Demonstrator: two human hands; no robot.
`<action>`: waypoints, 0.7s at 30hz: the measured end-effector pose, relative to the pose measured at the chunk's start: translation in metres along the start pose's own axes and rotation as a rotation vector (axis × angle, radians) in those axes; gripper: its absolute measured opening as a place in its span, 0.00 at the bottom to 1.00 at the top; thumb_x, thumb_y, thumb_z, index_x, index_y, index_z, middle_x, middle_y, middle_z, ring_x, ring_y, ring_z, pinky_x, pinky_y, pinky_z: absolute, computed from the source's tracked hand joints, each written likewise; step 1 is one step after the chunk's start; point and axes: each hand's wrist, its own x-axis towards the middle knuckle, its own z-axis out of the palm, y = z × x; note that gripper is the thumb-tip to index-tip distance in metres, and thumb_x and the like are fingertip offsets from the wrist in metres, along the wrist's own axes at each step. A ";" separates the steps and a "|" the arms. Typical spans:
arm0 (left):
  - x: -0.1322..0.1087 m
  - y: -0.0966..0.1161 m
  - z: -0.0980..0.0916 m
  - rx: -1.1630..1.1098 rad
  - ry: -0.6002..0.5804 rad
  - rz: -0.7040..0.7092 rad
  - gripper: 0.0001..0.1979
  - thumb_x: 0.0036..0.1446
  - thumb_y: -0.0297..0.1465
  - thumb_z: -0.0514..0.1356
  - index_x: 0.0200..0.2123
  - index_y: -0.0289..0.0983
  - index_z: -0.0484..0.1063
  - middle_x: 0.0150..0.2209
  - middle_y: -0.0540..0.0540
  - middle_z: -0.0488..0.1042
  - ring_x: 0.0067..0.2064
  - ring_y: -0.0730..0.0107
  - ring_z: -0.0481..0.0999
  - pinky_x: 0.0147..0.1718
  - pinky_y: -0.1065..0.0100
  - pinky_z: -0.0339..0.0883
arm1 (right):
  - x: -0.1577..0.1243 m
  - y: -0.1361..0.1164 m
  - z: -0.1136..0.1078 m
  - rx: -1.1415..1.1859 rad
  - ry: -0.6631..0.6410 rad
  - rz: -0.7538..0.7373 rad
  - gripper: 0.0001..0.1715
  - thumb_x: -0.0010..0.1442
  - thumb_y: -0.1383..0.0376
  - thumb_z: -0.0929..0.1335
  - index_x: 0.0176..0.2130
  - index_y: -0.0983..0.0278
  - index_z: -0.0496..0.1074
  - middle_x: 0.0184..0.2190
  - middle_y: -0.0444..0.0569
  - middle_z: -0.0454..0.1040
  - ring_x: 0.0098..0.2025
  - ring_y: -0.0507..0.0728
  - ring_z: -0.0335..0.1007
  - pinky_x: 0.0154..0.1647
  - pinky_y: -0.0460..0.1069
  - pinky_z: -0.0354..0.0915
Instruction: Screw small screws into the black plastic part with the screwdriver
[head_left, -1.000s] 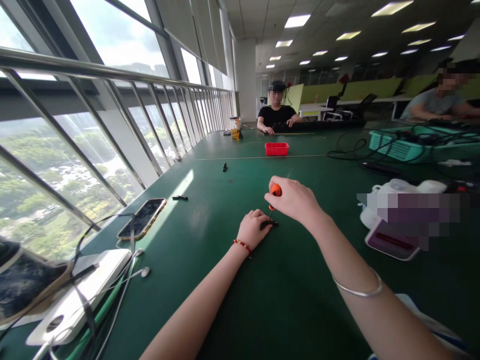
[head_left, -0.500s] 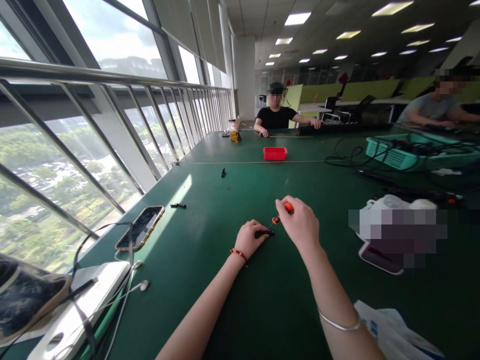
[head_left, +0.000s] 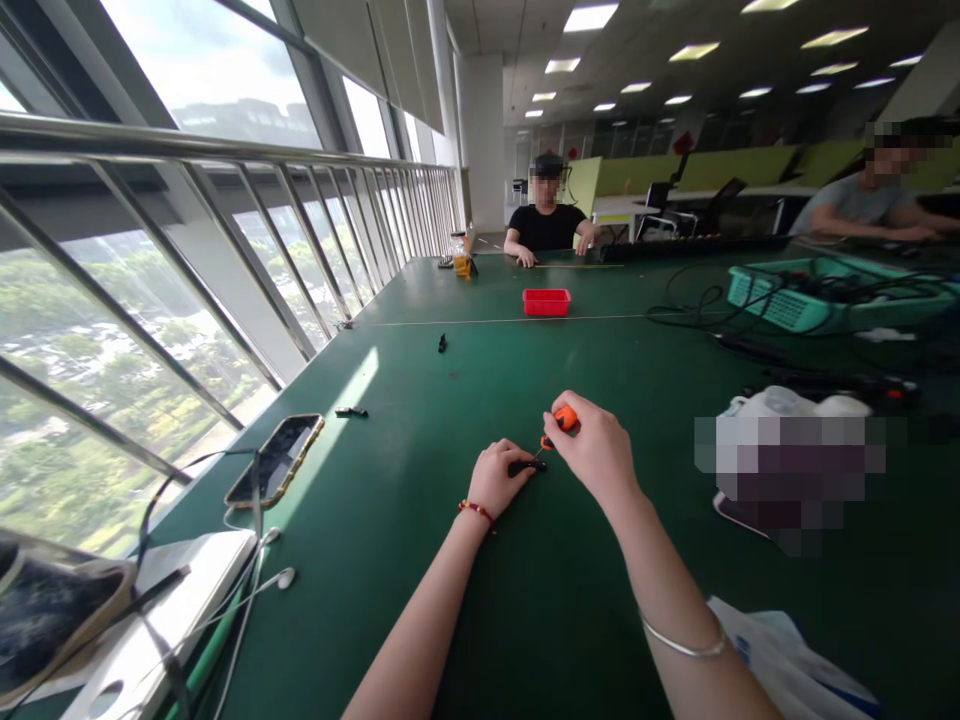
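Note:
My left hand point(head_left: 498, 478) is closed on a small black part point(head_left: 528, 466), pressing it to the green table point(head_left: 420, 560). My right hand point(head_left: 592, 440) grips a screwdriver point(head_left: 564, 418) by its orange and black handle. Its thin shaft slants down to the left, and the tip meets or nearly meets the black part; the exact contact is too small to tell. Two similar small black pieces lie apart on the table, one point(head_left: 351, 412) to the left and the other point(head_left: 442, 343) farther back.
A phone point(head_left: 276, 462), earphones point(head_left: 285, 578) and a white case point(head_left: 161, 625) lie at left. A red tray point(head_left: 546, 302) stands ahead. At right are a teal basket point(head_left: 780, 300) with cables, a white bundle point(head_left: 780, 405) and a plastic bag point(head_left: 787, 650). Two people sit beyond.
My right hand has shifted its grip on the screwdriver, showing more of the orange handle. My left hand stays on the black part. The person opposite has drawn one hand inward.

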 end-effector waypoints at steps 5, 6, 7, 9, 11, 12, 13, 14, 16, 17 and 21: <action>0.001 -0.002 0.000 -0.006 -0.002 0.009 0.07 0.52 0.30 0.62 0.36 0.39 0.78 0.36 0.47 0.73 0.40 0.65 0.71 0.45 0.62 0.65 | -0.001 0.000 -0.002 -0.004 -0.029 -0.001 0.06 0.56 0.60 0.62 0.31 0.61 0.62 0.29 0.43 0.67 0.26 0.50 0.61 0.22 0.44 0.51; 0.000 -0.002 0.000 -0.005 -0.001 0.007 0.07 0.52 0.30 0.62 0.36 0.39 0.78 0.36 0.47 0.73 0.40 0.65 0.71 0.45 0.62 0.65 | -0.001 -0.001 -0.003 -0.007 -0.036 0.006 0.08 0.56 0.59 0.62 0.31 0.61 0.63 0.30 0.44 0.67 0.26 0.50 0.61 0.22 0.44 0.51; 0.000 -0.002 0.000 -0.004 0.000 0.006 0.07 0.52 0.31 0.62 0.36 0.39 0.78 0.36 0.46 0.73 0.40 0.65 0.71 0.45 0.62 0.65 | -0.001 -0.002 -0.003 -0.008 -0.043 0.015 0.10 0.57 0.57 0.62 0.31 0.61 0.63 0.30 0.44 0.68 0.27 0.50 0.62 0.22 0.44 0.51; 0.000 -0.001 0.000 -0.005 -0.001 0.005 0.07 0.52 0.30 0.62 0.36 0.39 0.78 0.36 0.47 0.73 0.40 0.65 0.71 0.45 0.62 0.65 | -0.001 -0.005 -0.005 -0.010 -0.061 0.059 0.18 0.60 0.52 0.59 0.29 0.61 0.64 0.27 0.45 0.68 0.26 0.51 0.62 0.22 0.44 0.49; 0.000 0.000 -0.001 -0.007 -0.005 0.004 0.07 0.52 0.30 0.62 0.36 0.40 0.78 0.37 0.47 0.73 0.40 0.66 0.71 0.45 0.62 0.65 | -0.001 -0.009 -0.008 -0.017 -0.079 0.130 0.25 0.62 0.48 0.56 0.26 0.61 0.65 0.23 0.45 0.67 0.24 0.51 0.60 0.22 0.44 0.48; 0.000 0.000 -0.001 -0.007 -0.006 0.003 0.07 0.52 0.30 0.62 0.36 0.40 0.78 0.37 0.47 0.73 0.40 0.66 0.71 0.45 0.62 0.65 | -0.001 -0.010 -0.009 -0.024 -0.087 0.160 0.26 0.62 0.48 0.55 0.26 0.61 0.65 0.22 0.45 0.67 0.24 0.51 0.60 0.22 0.45 0.47; -0.001 0.001 -0.002 -0.007 -0.006 0.002 0.07 0.52 0.30 0.62 0.36 0.41 0.78 0.37 0.47 0.73 0.40 0.66 0.71 0.45 0.62 0.65 | -0.001 -0.012 -0.009 -0.034 -0.091 0.180 0.24 0.62 0.49 0.55 0.26 0.61 0.65 0.21 0.45 0.67 0.24 0.51 0.59 0.22 0.45 0.47; -0.001 0.001 -0.002 -0.008 -0.006 0.001 0.07 0.52 0.30 0.62 0.36 0.41 0.78 0.37 0.47 0.73 0.40 0.65 0.71 0.45 0.62 0.65 | -0.001 -0.013 -0.009 -0.044 -0.089 0.190 0.21 0.62 0.52 0.57 0.28 0.60 0.65 0.22 0.44 0.68 0.24 0.52 0.60 0.22 0.45 0.47; -0.001 0.001 -0.002 -0.010 -0.005 0.001 0.07 0.53 0.31 0.62 0.36 0.40 0.78 0.36 0.47 0.73 0.40 0.65 0.71 0.44 0.62 0.65 | 0.000 -0.013 -0.008 -0.046 -0.066 0.185 0.12 0.60 0.56 0.60 0.32 0.59 0.66 0.24 0.44 0.69 0.26 0.52 0.61 0.22 0.45 0.47; -0.001 0.001 -0.002 -0.012 -0.006 0.002 0.07 0.53 0.31 0.62 0.36 0.40 0.78 0.36 0.47 0.73 0.40 0.65 0.71 0.44 0.62 0.65 | 0.000 -0.013 -0.007 -0.033 -0.050 0.173 0.09 0.58 0.57 0.61 0.34 0.59 0.66 0.25 0.44 0.69 0.26 0.52 0.62 0.22 0.44 0.47; -0.001 0.001 -0.003 -0.014 -0.003 -0.001 0.07 0.53 0.31 0.62 0.36 0.40 0.78 0.37 0.46 0.73 0.41 0.65 0.71 0.44 0.61 0.65 | 0.001 -0.009 -0.001 0.027 -0.055 0.102 0.13 0.58 0.54 0.61 0.30 0.60 0.63 0.25 0.43 0.68 0.26 0.52 0.62 0.22 0.44 0.49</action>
